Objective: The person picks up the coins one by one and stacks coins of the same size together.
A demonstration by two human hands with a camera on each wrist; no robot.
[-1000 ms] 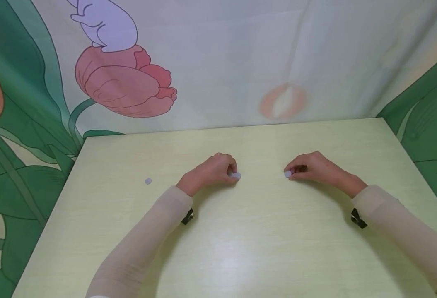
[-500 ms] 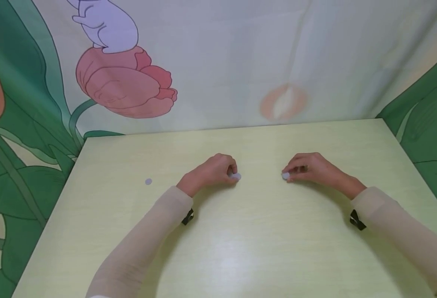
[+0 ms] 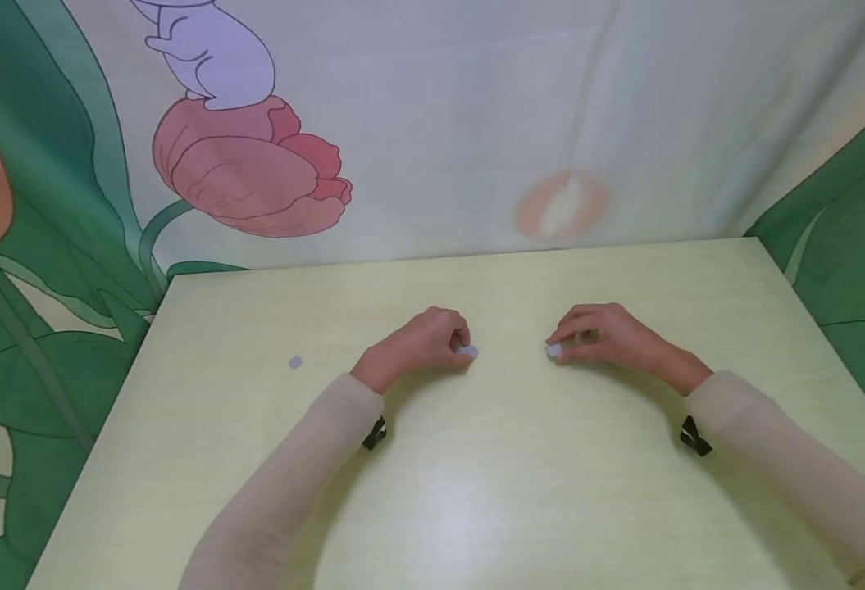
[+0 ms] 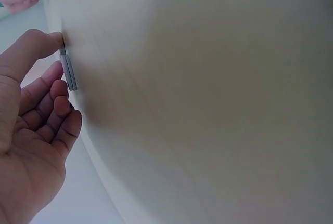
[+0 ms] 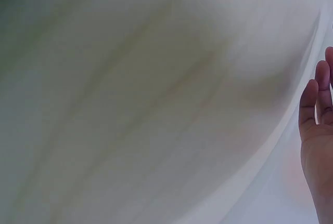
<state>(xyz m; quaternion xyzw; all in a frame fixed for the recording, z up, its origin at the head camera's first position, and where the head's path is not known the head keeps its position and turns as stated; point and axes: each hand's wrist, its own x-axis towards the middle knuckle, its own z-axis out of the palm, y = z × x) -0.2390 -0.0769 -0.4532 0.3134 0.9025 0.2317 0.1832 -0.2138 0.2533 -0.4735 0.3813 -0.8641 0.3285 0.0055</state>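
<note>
Near the middle of the table, my left hand [image 3: 419, 339] rests low and pinches thin, round grey discs [image 3: 469, 352] at its thumb and fingertips. Edge-on in the left wrist view, the discs [image 4: 71, 73] lie face to face in a small stack. To the right, my right hand [image 3: 612, 338] pinches one similar grey disc [image 3: 553, 351] between thumb and fingers, its face visible. A gap separates the two hands. In the right wrist view only part of the right hand [image 5: 318, 135] shows, and its disc is out of sight.
Another grey disc [image 3: 295, 362] lies flat on the pale wooden table [image 3: 476, 492], left of the left hand. Behind the table's far edge hangs a printed curtain [image 3: 432, 131] with flowers and leaves. Black straps [image 3: 695, 436] show under the sleeves.
My right hand has moved left with its disc, closer to the left hand, and its fingers have spread a little. The left hand and the loose disc have stayed in place.
</note>
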